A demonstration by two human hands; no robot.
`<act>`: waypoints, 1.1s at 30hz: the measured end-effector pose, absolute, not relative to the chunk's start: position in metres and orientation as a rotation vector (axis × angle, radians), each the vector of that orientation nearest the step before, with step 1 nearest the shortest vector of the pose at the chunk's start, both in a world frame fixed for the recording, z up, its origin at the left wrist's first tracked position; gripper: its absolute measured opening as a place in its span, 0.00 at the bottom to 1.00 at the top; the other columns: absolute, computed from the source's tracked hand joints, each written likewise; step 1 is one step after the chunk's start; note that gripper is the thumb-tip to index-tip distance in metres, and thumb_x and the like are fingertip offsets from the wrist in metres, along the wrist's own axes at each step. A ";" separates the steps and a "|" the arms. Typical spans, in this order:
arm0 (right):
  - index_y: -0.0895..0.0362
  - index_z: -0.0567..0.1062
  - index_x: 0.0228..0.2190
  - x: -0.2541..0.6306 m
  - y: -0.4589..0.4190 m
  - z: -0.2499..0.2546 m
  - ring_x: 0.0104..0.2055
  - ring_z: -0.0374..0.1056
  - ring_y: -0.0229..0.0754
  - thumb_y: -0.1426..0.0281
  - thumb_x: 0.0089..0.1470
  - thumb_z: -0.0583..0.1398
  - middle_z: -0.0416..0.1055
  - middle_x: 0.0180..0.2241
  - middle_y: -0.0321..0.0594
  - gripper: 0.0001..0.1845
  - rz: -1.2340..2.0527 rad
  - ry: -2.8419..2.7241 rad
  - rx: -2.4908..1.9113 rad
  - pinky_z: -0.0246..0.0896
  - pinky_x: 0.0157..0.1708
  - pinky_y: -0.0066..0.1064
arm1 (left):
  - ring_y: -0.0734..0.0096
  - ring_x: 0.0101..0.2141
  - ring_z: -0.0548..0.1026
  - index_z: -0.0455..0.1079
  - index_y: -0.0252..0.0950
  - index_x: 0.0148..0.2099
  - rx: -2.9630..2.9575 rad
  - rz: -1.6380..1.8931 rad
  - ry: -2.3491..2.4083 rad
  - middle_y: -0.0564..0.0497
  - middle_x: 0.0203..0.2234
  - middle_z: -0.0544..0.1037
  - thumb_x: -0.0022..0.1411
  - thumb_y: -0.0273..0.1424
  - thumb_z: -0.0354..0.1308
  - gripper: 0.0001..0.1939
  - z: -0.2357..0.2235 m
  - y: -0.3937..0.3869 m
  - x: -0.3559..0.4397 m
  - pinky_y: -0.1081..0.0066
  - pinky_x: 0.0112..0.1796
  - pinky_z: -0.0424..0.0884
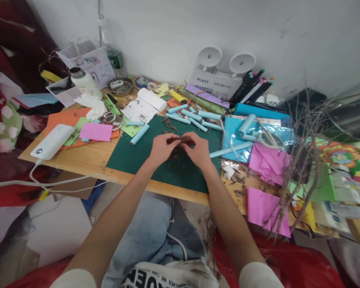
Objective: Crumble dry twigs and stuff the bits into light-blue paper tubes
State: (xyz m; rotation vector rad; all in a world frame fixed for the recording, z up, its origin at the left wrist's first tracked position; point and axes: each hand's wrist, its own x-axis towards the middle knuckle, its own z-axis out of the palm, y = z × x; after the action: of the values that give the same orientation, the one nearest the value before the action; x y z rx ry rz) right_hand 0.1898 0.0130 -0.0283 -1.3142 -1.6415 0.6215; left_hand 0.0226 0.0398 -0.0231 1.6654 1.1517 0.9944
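Both bare forearms reach up from the bottom corners and converge at mid-frame, where the left hand [165, 150] and right hand [197, 149] nearly meet, fingers bent inward, thumbs toward each other

The light brown wooden desk [87, 162] holds a flat dark green mat [126, 158] and a white plastic power bank [53, 142].

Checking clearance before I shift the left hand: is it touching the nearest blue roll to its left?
Apart: the head view shows bare green mat between the left hand and the blue roll.
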 end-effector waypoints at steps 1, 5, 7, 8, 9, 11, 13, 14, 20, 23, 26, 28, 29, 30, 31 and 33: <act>0.54 0.78 0.37 0.190 0.013 -0.028 0.32 0.74 0.41 0.69 0.52 0.62 0.79 0.31 0.37 0.08 0.608 -1.643 -1.306 0.71 0.38 0.34 | 0.66 0.33 0.79 0.78 0.36 0.38 1.632 1.008 1.150 0.49 0.32 0.82 0.57 0.33 0.62 0.08 -0.025 0.042 0.022 0.68 0.38 0.73; 0.55 0.80 0.31 0.192 0.013 -0.025 0.32 0.74 0.41 0.67 0.53 0.63 0.79 0.31 0.38 0.06 0.578 -1.572 -1.301 0.71 0.37 0.34 | 0.70 0.29 0.76 0.77 0.35 0.35 1.573 1.072 1.183 0.50 0.28 0.80 0.56 0.32 0.61 0.07 -0.030 0.050 0.015 0.69 0.35 0.73; 0.54 0.81 0.32 0.192 0.013 -0.023 0.33 0.74 0.41 0.67 0.52 0.64 0.79 0.32 0.39 0.06 0.595 -1.545 -1.277 0.71 0.37 0.33 | 0.70 0.28 0.76 0.77 0.34 0.36 1.522 1.094 1.174 0.50 0.27 0.80 0.55 0.31 0.61 0.07 -0.031 0.051 0.013 0.69 0.36 0.74; 0.54 0.81 0.32 0.191 0.013 -0.023 0.34 0.74 0.42 0.67 0.52 0.64 0.80 0.33 0.39 0.06 0.602 -1.550 -1.264 0.71 0.38 0.33 | 0.69 0.29 0.77 0.77 0.34 0.37 1.496 1.092 1.151 0.49 0.28 0.80 0.55 0.31 0.61 0.08 -0.031 0.050 0.013 0.68 0.37 0.74; 0.53 0.82 0.34 0.190 0.014 -0.023 0.35 0.74 0.42 0.68 0.53 0.63 0.80 0.35 0.39 0.07 0.612 -1.556 -1.255 0.71 0.39 0.34 | 0.69 0.31 0.78 0.78 0.34 0.38 1.478 1.087 1.123 0.49 0.30 0.81 0.54 0.30 0.62 0.09 -0.031 0.049 0.013 0.67 0.38 0.75; 0.53 0.80 0.39 0.188 0.014 -0.025 0.36 0.75 0.41 0.70 0.52 0.62 0.80 0.36 0.38 0.11 0.649 -1.542 -1.260 0.72 0.40 0.34 | 0.66 0.34 0.79 0.78 0.34 0.42 1.460 1.061 1.064 0.47 0.34 0.82 0.55 0.31 0.62 0.12 -0.030 0.045 0.016 0.65 0.41 0.76; 0.53 0.79 0.40 0.186 0.014 -0.028 0.34 0.75 0.41 0.70 0.52 0.62 0.79 0.34 0.38 0.12 0.670 -1.505 -1.281 0.72 0.38 0.34 | 0.64 0.36 0.80 0.79 0.34 0.42 1.462 1.037 1.045 0.46 0.36 0.83 0.55 0.34 0.63 0.14 -0.029 0.041 0.019 0.64 0.42 0.76; 0.54 0.79 0.38 0.185 0.014 -0.029 0.33 0.74 0.41 0.70 0.51 0.61 0.79 0.33 0.38 0.10 0.666 -1.501 -1.288 0.72 0.38 0.34 | 0.63 0.36 0.80 0.79 0.34 0.42 1.466 1.032 1.057 0.46 0.36 0.83 0.55 0.35 0.64 0.13 -0.028 0.040 0.021 0.65 0.42 0.76; 0.55 0.79 0.30 0.188 0.013 -0.027 0.32 0.73 0.40 0.69 0.53 0.62 0.78 0.31 0.39 0.05 0.602 -1.529 -1.280 0.72 0.37 0.33 | 0.68 0.27 0.77 0.79 0.34 0.35 1.420 1.054 1.125 0.50 0.26 0.81 0.55 0.36 0.63 0.10 -0.030 0.043 0.019 0.69 0.33 0.75; 0.55 0.79 0.32 0.187 0.012 -0.025 0.32 0.73 0.40 0.68 0.53 0.62 0.78 0.31 0.38 0.06 0.646 -1.500 -1.285 0.72 0.38 0.33 | 0.69 0.25 0.76 0.79 0.35 0.35 1.405 1.040 1.142 0.51 0.25 0.80 0.56 0.37 0.62 0.11 -0.031 0.046 0.015 0.70 0.31 0.74; 0.54 0.79 0.37 0.183 0.011 -0.025 0.35 0.74 0.41 0.68 0.52 0.63 0.79 0.35 0.39 0.08 0.671 -1.542 -1.226 0.72 0.40 0.34 | 0.68 0.27 0.77 0.80 0.36 0.36 1.535 0.964 1.134 0.51 0.26 0.81 0.58 0.37 0.60 0.12 -0.030 0.045 0.014 0.70 0.32 0.73; 0.54 0.80 0.36 0.181 0.010 -0.025 0.36 0.74 0.41 0.69 0.53 0.62 0.79 0.35 0.39 0.08 0.604 -1.616 -1.215 0.72 0.41 0.35 | 0.67 0.28 0.77 0.81 0.37 0.37 1.594 0.922 1.125 0.51 0.27 0.82 0.59 0.36 0.59 0.12 -0.030 0.044 0.014 0.70 0.32 0.72; 0.53 0.80 0.34 0.181 0.010 -0.025 0.36 0.74 0.41 0.70 0.53 0.61 0.79 0.35 0.40 0.07 0.560 -1.655 -1.223 0.72 0.41 0.35 | 0.66 0.29 0.77 0.81 0.38 0.38 1.605 0.911 1.126 0.51 0.27 0.82 0.59 0.36 0.59 0.11 -0.030 0.043 0.015 0.70 0.32 0.72; 0.53 0.80 0.33 0.181 0.010 -0.024 0.35 0.73 0.41 0.71 0.53 0.61 0.78 0.34 0.40 0.06 0.525 -1.690 -1.236 0.71 0.41 0.35 | 0.66 0.29 0.78 0.80 0.38 0.37 1.613 0.905 1.132 0.51 0.27 0.82 0.59 0.36 0.58 0.11 -0.030 0.043 0.015 0.70 0.32 0.72; 0.54 0.79 0.32 0.181 0.010 -0.024 0.34 0.73 0.41 0.72 0.53 0.60 0.78 0.33 0.40 0.06 0.503 -1.706 -1.248 0.71 0.40 0.34 | 0.66 0.28 0.77 0.80 0.38 0.37 1.624 0.906 1.149 0.51 0.26 0.81 0.59 0.35 0.58 0.10 -0.030 0.042 0.015 0.70 0.32 0.72; 0.54 0.79 0.31 0.182 0.010 -0.024 0.32 0.72 0.40 0.73 0.51 0.61 0.78 0.32 0.39 0.06 0.500 -1.673 -1.269 0.71 0.38 0.33 | 0.66 0.28 0.77 0.79 0.37 0.35 1.673 0.929 1.213 0.50 0.26 0.81 0.60 0.34 0.58 0.10 -0.030 0.042 0.014 0.70 0.33 0.72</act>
State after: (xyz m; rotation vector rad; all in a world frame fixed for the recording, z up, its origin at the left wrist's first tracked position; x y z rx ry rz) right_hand 0.1822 0.0099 -0.0235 -1.2691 -1.6729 0.5004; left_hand 0.0139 0.0419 -0.0297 1.6731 1.2127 0.9290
